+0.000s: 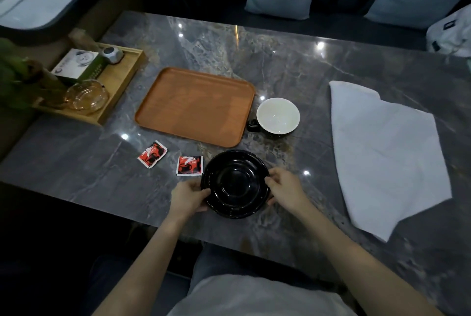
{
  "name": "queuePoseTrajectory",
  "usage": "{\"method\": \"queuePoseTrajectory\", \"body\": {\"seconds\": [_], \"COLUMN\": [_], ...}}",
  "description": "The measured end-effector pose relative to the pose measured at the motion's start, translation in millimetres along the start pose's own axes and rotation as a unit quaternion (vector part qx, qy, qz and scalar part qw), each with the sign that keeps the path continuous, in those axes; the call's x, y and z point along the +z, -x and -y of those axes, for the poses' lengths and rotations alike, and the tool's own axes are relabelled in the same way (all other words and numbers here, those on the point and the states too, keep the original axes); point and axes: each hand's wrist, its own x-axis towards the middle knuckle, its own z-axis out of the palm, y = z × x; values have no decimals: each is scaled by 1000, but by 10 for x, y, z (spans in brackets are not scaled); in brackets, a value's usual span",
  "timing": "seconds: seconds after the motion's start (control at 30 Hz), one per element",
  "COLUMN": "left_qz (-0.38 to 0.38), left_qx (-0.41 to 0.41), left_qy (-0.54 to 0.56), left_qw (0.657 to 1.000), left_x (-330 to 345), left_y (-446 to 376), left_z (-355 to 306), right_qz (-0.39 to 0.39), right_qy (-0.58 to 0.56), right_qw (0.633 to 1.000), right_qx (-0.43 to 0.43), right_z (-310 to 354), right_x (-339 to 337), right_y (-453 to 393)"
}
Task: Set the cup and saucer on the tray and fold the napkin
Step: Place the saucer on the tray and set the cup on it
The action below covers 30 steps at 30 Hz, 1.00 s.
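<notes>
A glossy black saucer (235,183) sits near the front edge of the marble table. My left hand (187,196) grips its left rim and my right hand (285,188) grips its right rim. Behind it lies an orange tray (196,105) with nothing on it. Just right of the tray stands the cup (277,115), white inside with a black handle pointing left. A white napkin (387,152) lies spread and rumpled at the right of the table.
Two red sachets (152,154) (190,165) lie left of the saucer. A wooden tray (102,86) at the far left holds a box, a glass dish and a small metal object. Cushions line the seat behind the table.
</notes>
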Motion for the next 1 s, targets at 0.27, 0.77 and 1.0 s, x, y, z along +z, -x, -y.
{"method": "queuePoseTrajectory", "body": {"seconds": [0.27, 0.77, 1.0], "left_qz": [73, 13, -51], "left_qx": [-22, 87, 143], "left_qy": [8, 74, 25], "left_qw": [997, 993, 988], "left_x": [-410, -1459, -1711], "left_y": [-78, -825, -1465], "left_z": [-334, -1088, -1119], "right_qz": [10, -62, -72], "right_qy": [-4, -89, -99], "right_qw": [1000, 991, 990], "right_qx": [-23, -75, -66], "right_z": [312, 1476, 1805], "right_x": [-69, 333, 717], "right_y": [-46, -696, -1138]}}
